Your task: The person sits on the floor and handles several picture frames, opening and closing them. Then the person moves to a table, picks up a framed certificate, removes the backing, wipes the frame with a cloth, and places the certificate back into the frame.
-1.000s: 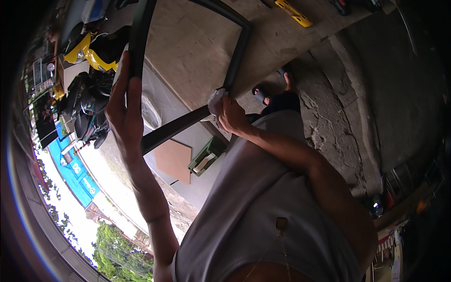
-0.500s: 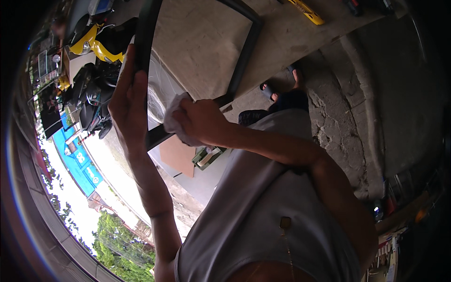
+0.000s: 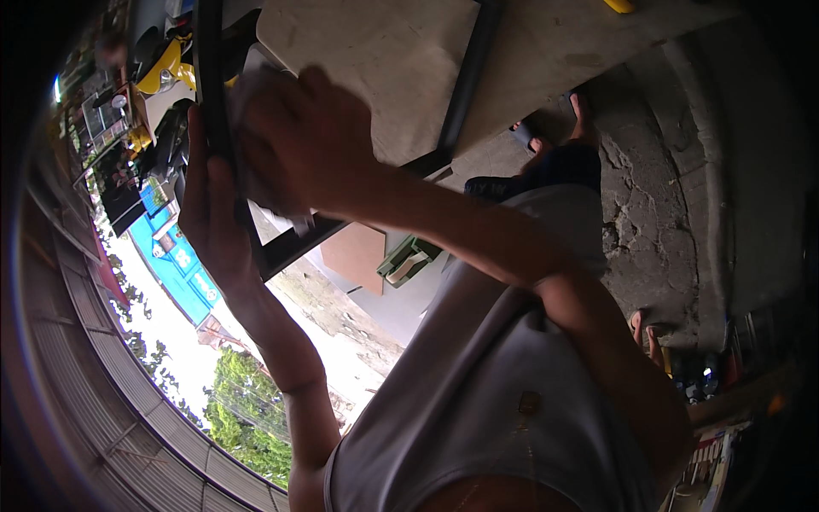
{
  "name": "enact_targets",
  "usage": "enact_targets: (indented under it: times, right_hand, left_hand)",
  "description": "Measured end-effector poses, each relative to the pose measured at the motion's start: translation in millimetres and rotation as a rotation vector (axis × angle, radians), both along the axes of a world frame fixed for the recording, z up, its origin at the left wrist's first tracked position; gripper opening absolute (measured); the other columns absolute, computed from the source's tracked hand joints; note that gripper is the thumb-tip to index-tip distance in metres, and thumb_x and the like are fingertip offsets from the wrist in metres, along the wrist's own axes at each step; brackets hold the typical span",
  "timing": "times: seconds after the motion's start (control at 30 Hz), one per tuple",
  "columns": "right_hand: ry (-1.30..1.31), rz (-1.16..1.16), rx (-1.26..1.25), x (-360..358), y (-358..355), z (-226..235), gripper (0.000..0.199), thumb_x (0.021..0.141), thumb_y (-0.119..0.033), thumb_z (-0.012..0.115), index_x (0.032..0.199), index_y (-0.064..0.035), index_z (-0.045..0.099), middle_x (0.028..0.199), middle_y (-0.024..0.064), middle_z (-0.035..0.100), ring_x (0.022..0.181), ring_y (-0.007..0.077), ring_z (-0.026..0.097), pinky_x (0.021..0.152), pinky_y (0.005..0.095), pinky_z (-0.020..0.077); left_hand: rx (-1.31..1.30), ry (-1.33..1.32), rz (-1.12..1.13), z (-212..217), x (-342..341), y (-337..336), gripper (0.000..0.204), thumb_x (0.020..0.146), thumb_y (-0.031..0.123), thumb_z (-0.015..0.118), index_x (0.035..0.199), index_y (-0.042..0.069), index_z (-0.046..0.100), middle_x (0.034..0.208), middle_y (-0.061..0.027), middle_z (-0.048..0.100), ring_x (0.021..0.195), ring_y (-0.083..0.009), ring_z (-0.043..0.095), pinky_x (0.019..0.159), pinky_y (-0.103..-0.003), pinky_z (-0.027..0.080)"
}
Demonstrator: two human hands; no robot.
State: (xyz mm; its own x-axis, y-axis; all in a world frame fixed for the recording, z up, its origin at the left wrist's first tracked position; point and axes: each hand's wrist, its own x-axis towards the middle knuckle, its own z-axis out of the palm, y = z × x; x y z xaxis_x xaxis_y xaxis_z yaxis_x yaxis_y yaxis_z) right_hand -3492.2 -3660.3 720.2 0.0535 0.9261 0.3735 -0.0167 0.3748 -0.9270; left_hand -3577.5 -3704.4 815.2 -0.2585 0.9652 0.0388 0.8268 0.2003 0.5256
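Note:
A black rectangular frame (image 3: 465, 85) stands over the brown tabletop, with its near left corner toward me. My left hand (image 3: 217, 213) is closed on the frame's left side, fingers stretched along the outer edge. My right hand (image 3: 311, 145), somewhat blurred, presses a crumpled whitish cloth (image 3: 249, 90) against the inner side of that same bar. My right forearm crosses in front of the frame's near bar. Much of the cloth is hidden behind my fingers.
A brown tabletop (image 3: 367, 38) lies beyond, with the end of a yellow tool (image 3: 620, 5) on it. Below the frame are a brown board (image 3: 354, 256) and a green case (image 3: 409, 260). A yellow motorbike (image 3: 166, 68) stands left. Cracked concrete floor (image 3: 648, 213) runs right.
My right hand has moved with the cloth up and left along the frame's left bar, away from the near corner. The whole view has shifted a little.

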Motion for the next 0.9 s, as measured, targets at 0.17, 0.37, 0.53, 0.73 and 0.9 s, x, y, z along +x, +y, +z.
enact_targets:
  times: [0.17, 0.37, 0.53, 0.73, 0.9]
  right_hand:
    - [-0.111, 0.383, -0.276, 27, 70, 10, 0.029, 0.062, -0.022, 0.066, 0.087, -0.0098, 0.061, 0.091, 0.0108, 0.060, 0.082, 0.0249, 0.059, 0.050, 0.0385, 0.0479]
    - [0.084, -0.075, -0.302, 12, 93, -10, 0.035, 0.082, -0.032, 0.061, 0.062, -0.0079, 0.045, 0.053, 0.0071, 0.053, 0.049, 0.0250, 0.054, 0.043, 0.0358, 0.0390]
    - [0.040, -0.135, -0.420, 12, 88, -52, 0.036, 0.081, -0.033, 0.062, 0.057, -0.0091, 0.049, 0.047, 0.0097, 0.050, 0.044, 0.0256, 0.052, 0.042, 0.0361, 0.0380]
    - [0.454, 0.112, -0.312, 22, 68, -167, 0.022, 0.074, -0.020, 0.063, 0.092, -0.0077, 0.061, 0.090, 0.0065, 0.060, 0.071, 0.0200, 0.058, 0.062, 0.0315, 0.0469]
    - [-0.241, -0.073, -0.484, 40, 51, -239, 0.029, 0.074, -0.009, 0.053, 0.103, -0.0034, 0.056, 0.097, 0.0167, 0.058, 0.092, 0.0326, 0.057, 0.081, 0.0393, 0.0442]
  left_hand:
    - [-0.044, 0.099, 0.058, -2, 5, 7, 0.047, 0.095, 0.025, 0.038, 0.133, -0.002, 0.037, 0.124, -0.0181, 0.051, 0.114, -0.0259, 0.051, 0.093, -0.035, 0.040]
    - [-0.028, 0.117, 0.064, -6, -1, 5, 0.051, 0.094, 0.029, 0.037, 0.133, -0.005, 0.035, 0.114, -0.0207, 0.057, 0.107, -0.0278, 0.055, 0.090, -0.037, 0.043]
    - [-0.074, 0.161, 0.054, -5, -11, 9, 0.055, 0.093, 0.033, 0.037, 0.133, -0.006, 0.034, 0.113, -0.0215, 0.058, 0.107, -0.0278, 0.056, 0.088, -0.037, 0.043]
    - [-0.047, 0.169, 0.045, -9, -15, 11, 0.056, 0.093, 0.034, 0.037, 0.132, -0.007, 0.035, 0.113, -0.0231, 0.057, 0.106, -0.0298, 0.055, 0.090, -0.039, 0.042]
    - [-0.007, 0.200, 0.002, -11, -16, 11, 0.055, 0.093, 0.033, 0.037, 0.131, -0.007, 0.036, 0.113, -0.0241, 0.056, 0.106, -0.0314, 0.055, 0.090, -0.040, 0.042]
